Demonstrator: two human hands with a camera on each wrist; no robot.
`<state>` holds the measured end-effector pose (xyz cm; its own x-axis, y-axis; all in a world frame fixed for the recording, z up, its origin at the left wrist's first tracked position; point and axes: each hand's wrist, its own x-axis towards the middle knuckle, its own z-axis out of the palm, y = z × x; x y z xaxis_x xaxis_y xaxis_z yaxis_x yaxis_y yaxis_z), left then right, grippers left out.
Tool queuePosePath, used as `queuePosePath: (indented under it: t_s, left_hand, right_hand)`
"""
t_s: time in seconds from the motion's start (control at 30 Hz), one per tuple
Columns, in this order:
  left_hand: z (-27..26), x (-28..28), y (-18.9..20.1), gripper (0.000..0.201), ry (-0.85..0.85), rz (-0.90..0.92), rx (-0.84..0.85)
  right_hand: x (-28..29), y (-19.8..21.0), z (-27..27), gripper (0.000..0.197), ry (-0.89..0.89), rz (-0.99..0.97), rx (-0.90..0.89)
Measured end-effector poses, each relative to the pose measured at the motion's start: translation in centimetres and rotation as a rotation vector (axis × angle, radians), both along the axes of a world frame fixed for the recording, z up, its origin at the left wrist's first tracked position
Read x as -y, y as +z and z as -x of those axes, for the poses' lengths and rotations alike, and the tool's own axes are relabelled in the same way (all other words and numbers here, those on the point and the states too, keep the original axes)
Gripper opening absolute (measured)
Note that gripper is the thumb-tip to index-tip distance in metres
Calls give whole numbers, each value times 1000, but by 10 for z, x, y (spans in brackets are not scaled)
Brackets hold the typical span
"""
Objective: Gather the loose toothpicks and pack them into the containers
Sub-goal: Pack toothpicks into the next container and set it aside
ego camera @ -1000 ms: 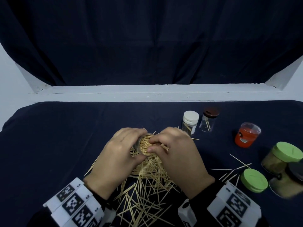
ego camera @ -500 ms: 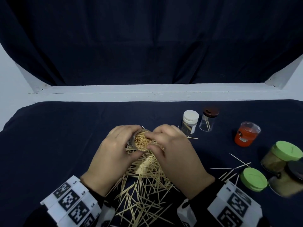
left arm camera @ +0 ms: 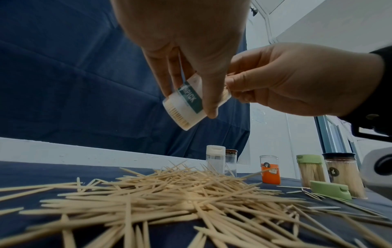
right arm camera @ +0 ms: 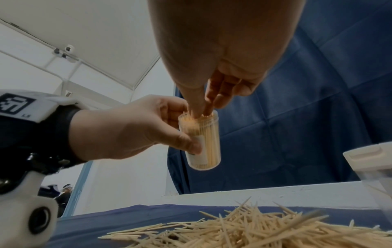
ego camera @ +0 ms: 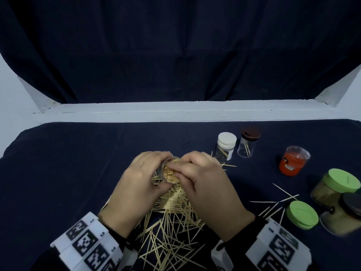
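Gripping a clear plastic toothpick container (right arm camera: 200, 139) packed with pale wooden sticks, the left hand (ego camera: 136, 190) holds it tilted above the table. The right hand (ego camera: 207, 188) pinches its fingertips (right arm camera: 199, 110) onto stick ends at the open mouth. Below lies the heap of loose wooden toothpicks (left arm camera: 169, 193) on the dark blue cloth (ego camera: 68, 163). To the right stand a white-capped clear vial (ego camera: 225, 146) and an orange jar (ego camera: 293, 163).

A staged recording booth: dark backdrop cloth (ego camera: 175, 55), cloth-covered table (ego camera: 68, 163), white walls.

Left hand (ego camera: 136, 184) curled in a grip; right hand (ego camera: 205, 184) fingertips pinched — apparently — just beside it.
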<state>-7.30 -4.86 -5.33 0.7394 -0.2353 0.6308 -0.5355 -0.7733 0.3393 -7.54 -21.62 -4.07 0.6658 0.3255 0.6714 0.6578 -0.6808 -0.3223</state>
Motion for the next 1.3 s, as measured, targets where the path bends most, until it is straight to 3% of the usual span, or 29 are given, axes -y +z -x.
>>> queuePosePath:
  t_s: [0.3, 0.5, 0.87, 1.1, 1.2, 1.3]
  left_hand:
    - [0, -2, 1, 66, 6, -7, 11]
    - [0, -2, 0, 68, -12, -20, 12]
    - [-1, -2, -2, 69, -17, -1, 4]
    - [1, 1, 1, 55, -45, 7, 15]
    - [1, -2, 0, 64, -25, 10, -9]
    - [1, -5, 1, 58, 28, 16, -32]
  right_hand:
    - [5, -1, 2, 16, -5, -62, -48]
    - [2, -4, 2, 22, 14, 24, -60]
    - [4, -5, 4, 21, 47, -3, -113]
    - [3, -5, 3, 21, 66, 57, -139]
    - [6, -2, 3, 19, 78, -6, -137]
    - [15, 4, 0, 15, 74, -151, -160]
